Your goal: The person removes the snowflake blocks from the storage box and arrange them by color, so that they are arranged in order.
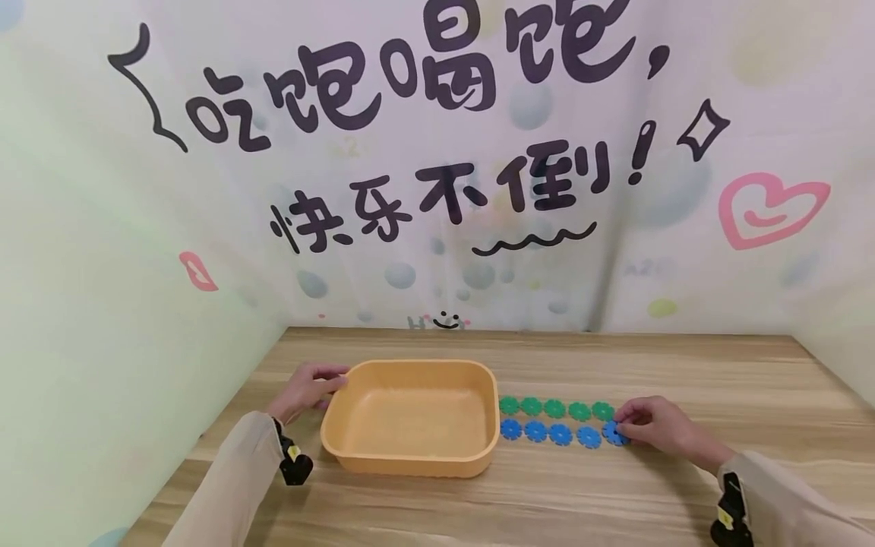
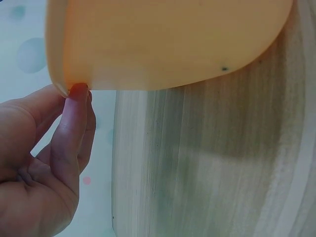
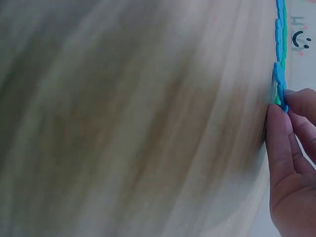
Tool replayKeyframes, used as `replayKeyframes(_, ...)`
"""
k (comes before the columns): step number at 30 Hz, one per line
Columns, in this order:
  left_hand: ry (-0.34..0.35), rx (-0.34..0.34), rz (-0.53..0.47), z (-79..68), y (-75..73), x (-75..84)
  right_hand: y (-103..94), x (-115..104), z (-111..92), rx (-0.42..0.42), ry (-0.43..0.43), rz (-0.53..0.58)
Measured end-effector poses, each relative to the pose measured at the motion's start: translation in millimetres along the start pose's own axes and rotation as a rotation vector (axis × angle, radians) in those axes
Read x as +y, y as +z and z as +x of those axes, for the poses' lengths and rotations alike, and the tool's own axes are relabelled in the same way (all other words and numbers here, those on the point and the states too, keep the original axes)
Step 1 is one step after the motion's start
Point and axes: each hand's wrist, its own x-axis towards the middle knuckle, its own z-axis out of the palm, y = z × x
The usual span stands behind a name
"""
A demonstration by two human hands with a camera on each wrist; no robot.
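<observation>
A yellow-orange plastic bin (image 1: 410, 465) stands on the table, its inside bare. My left hand (image 1: 311, 391) pinches its rim at the far left corner; in the left wrist view the thumb and fingers meet at the bin's edge (image 2: 58, 54). To the right of the bin lie a row of several green notched discs (image 1: 554, 409) and, nearer me, a row of several blue notched discs (image 1: 560, 434). At the right end of the blue row, my right hand (image 1: 666, 429) pinches the last blue disc (image 1: 611, 434), whose near side is raised and partly hidden by the fingers.
The wood-grain table (image 1: 547, 501) ends at a printed cloth backdrop (image 1: 437, 281) behind and pale side walls. Each wrist wears a black strapped camera (image 1: 295, 463). The leftmost discs sit close against the bin's right wall.
</observation>
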Motion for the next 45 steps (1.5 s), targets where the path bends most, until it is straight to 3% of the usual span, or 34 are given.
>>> replayKeyframes(7, 0.005, 0.007, 0.007, -0.7, -1.6, 0.1, 1.8, -3.8, 1.8, 0.037, -0.052, -0.097)
replayKeyframes(16, 0.002, -0.006, -0.007, -3.3, -0.6, 1.0, 5.4, -4.9, -1.2, 0.045, 0.001, -0.112)
replayKeyframes(38, 0.001, -0.009, -0.017, -1.8, -0.6, -0.2, 3.4, -10.6, -1.8, 0.042, -0.037, -0.163)
replayKeyframes(42, -0.003, -0.001, -0.015, -2.1, -0.4, 1.3, 2.8, -8.2, -1.9, 0.041, -0.041, -0.145)
replayKeyframes(45, -0.002, -0.004, -0.016, -1.3, -0.3, 1.4, 1.5, -4.7, -2.2, 0.025, -0.003, -0.059)
